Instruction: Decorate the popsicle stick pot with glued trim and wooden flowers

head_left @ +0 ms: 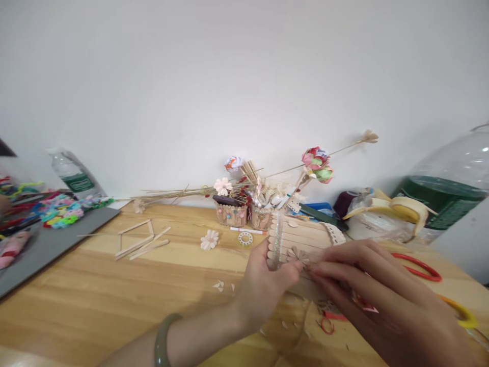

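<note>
My left hand point(263, 280) grips a craft-stick holder point(301, 235) from its left side, thumb lying across the front. The holder is made of pale wooden sticks with rounded ends, a glittery band and a scalloped trim. On its front sits a small pale petal flower point(297, 255), just above my left thumb tip. My right hand point(378, 290) is closed in a pinch beside that flower, its fingertips at the holder's front. What those fingers hold, if anything, is too small to make out. The holder's lower right part is hidden behind my right hand.
Two decorated pots point(231, 214) with paper flowers and sticks stand by the wall. Loose craft sticks point(133, 244), a pale flower point(210, 239), a white ring point(245, 238) and scraps lie on the table. At right are red-handled scissors point(420, 267), a banana peel point(408, 214) and a large bottle point(443, 199).
</note>
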Demonstrator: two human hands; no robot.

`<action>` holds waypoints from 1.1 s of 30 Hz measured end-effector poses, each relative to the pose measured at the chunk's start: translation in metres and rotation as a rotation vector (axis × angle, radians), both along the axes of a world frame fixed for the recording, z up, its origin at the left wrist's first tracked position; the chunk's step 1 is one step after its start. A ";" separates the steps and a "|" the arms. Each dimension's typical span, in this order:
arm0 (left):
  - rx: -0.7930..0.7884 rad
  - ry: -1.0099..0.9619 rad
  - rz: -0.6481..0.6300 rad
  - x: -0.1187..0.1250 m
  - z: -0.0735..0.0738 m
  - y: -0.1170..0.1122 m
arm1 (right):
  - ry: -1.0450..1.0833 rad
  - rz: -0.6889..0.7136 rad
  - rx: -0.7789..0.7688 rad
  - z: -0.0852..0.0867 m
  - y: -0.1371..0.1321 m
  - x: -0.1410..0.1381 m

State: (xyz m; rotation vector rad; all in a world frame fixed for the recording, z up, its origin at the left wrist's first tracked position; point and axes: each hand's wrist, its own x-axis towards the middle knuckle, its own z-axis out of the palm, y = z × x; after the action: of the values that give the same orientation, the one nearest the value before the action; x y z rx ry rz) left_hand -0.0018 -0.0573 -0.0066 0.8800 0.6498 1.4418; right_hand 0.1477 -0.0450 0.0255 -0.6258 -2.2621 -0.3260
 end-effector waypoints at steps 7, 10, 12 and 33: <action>-0.023 0.036 0.008 0.000 0.001 0.000 | -0.003 -0.002 -0.016 -0.002 0.000 0.002; -0.016 0.055 0.000 0.001 0.000 -0.001 | 0.007 0.014 -0.033 -0.002 -0.001 0.002; -0.012 0.058 0.000 0.001 -0.001 -0.001 | 0.008 0.020 -0.046 -0.001 -0.001 0.002; -0.071 0.096 0.003 0.000 0.005 -0.003 | 0.050 0.001 -0.056 0.003 -0.002 -0.003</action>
State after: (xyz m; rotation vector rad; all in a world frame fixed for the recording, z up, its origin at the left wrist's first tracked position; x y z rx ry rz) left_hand -0.0015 -0.0601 -0.0020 0.8975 0.7703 1.3776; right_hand 0.1452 -0.0475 0.0289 -0.6550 -2.2303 -0.2449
